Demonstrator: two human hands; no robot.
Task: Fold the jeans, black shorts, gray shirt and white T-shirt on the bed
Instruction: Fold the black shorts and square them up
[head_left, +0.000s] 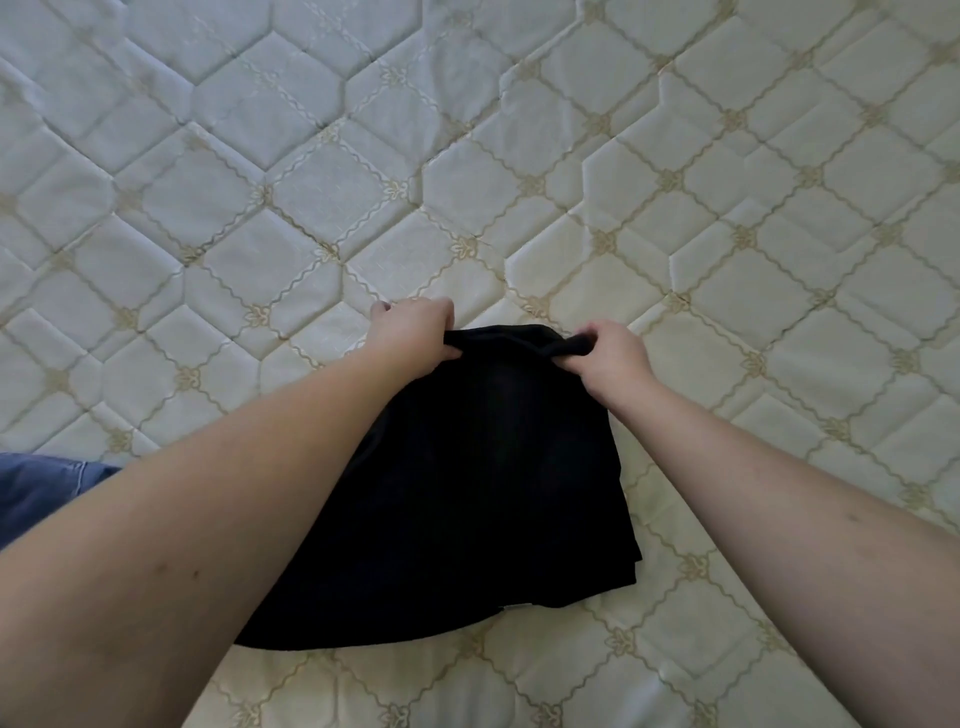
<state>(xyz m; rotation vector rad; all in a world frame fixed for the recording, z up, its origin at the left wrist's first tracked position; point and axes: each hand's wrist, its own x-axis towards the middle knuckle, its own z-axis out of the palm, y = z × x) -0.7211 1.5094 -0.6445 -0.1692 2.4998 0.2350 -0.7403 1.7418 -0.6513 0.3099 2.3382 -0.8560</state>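
The black shorts lie on the quilted mattress in the lower middle of the head view. My left hand grips their far edge at the left corner. My right hand pinches the same far edge at the right corner. That edge is bunched and lifted slightly between my hands, while the near part of the shorts rests flat on the bed. A blue patch of the jeans shows at the left edge, partly hidden behind my left forearm. The gray shirt and white T-shirt are out of view.
The cream mattress with its gold diamond stitching fills the whole view. Bare mattress stretches beyond my hands and out to the right.
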